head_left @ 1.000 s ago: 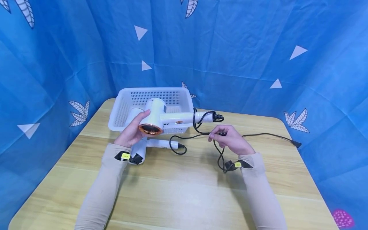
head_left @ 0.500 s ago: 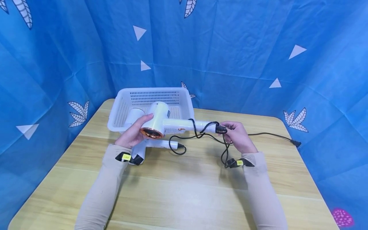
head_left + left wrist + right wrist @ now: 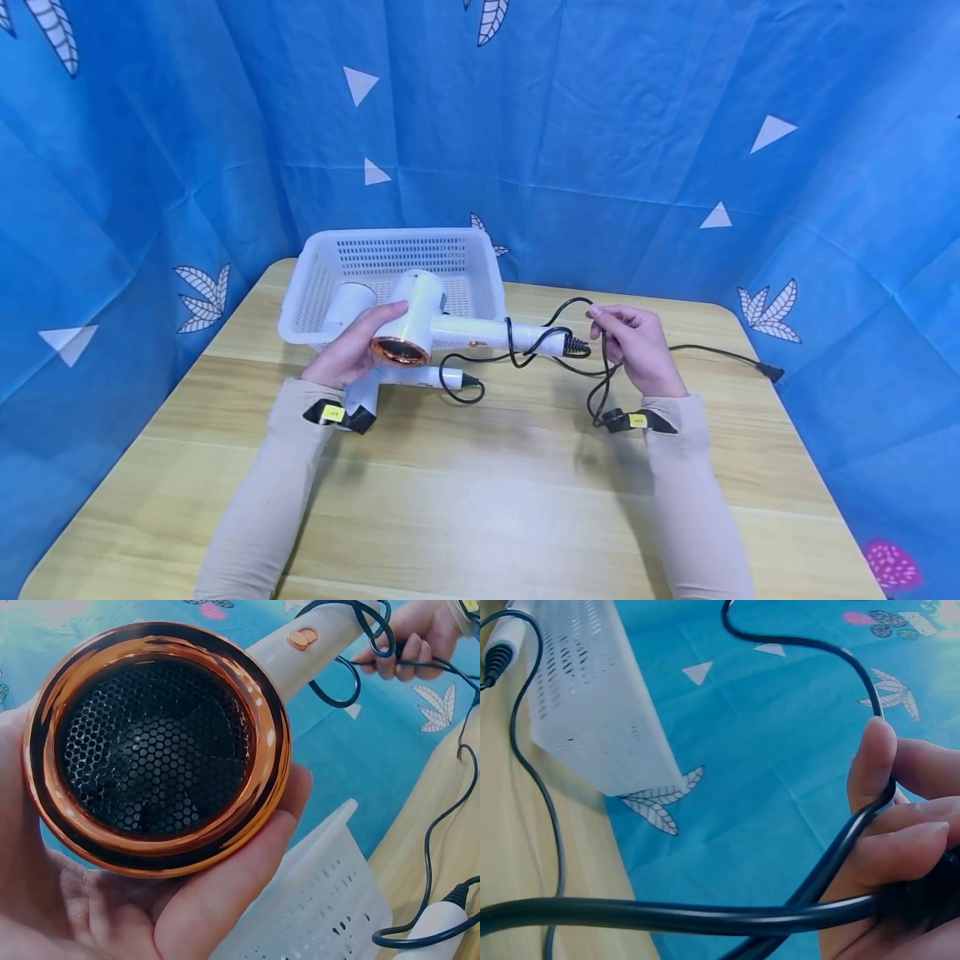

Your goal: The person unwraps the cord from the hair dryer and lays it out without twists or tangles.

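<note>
My left hand (image 3: 348, 348) grips the head of a white hair dryer (image 3: 420, 304) with a copper-coloured ring, held level above the table. In the left wrist view its dark mesh (image 3: 157, 746) faces the camera. A black cord (image 3: 512, 348) winds loosely around the handle. To the right of the handle's end, my right hand (image 3: 637, 346) pinches the cord between thumb and fingers; in the right wrist view the cord (image 3: 862, 817) crosses the fingers and loops below. A second white hair dryer (image 3: 420, 375) lies on the table beneath the first.
A white perforated basket (image 3: 292, 300) stands at the back left, with a white cylindrical item (image 3: 351, 302) in it. Another length of cord (image 3: 712, 348) runs along the wooden table (image 3: 480, 500) to a black plug (image 3: 770, 372) near the right edge. Blue patterned cloth hangs behind.
My right hand has moved right and now pinches the cord away from the handle's end, drawing out a loop. The held hair dryer has shifted slightly right and tilted, its handle end lower.
</note>
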Motion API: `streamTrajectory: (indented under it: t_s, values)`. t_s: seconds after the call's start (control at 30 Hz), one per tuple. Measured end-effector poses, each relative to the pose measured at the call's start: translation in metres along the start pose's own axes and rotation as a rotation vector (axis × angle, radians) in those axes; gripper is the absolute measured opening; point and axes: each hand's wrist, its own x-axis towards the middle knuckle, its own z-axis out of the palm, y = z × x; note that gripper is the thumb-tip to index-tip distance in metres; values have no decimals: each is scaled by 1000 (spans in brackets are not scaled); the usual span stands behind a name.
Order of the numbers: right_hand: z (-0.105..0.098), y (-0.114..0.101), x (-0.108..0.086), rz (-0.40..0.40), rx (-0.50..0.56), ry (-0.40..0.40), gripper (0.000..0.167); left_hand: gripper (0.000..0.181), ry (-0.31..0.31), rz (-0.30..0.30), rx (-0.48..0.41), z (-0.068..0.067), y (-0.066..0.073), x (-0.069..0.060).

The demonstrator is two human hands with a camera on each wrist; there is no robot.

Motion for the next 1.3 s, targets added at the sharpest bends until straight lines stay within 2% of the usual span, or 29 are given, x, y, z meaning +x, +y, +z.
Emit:
streamTrajectory:
  t_s: [0.23, 0.67, 1.0, 1.17, 1.3]
  values:
    - [-4, -10, -5, -51, 67, 20, 10, 58, 44, -43, 124, 5, 0, 1]
    - [-3, -34, -23, -210, 123, 51, 13, 67, 108, -75, 195, 7, -2, 5]
    - [2, -55, -42, -341, 225, 5, 14, 68, 104, -46, 204, 11, -1, 6]
    - [7, -62, -52, -431, 245, 5, 14, 65, 113, -27, 194, 12, -2, 6]
    - [15, -67, -61, -505, 306, -13, 17, 66, 129, -22, 206, 14, -2, 7]
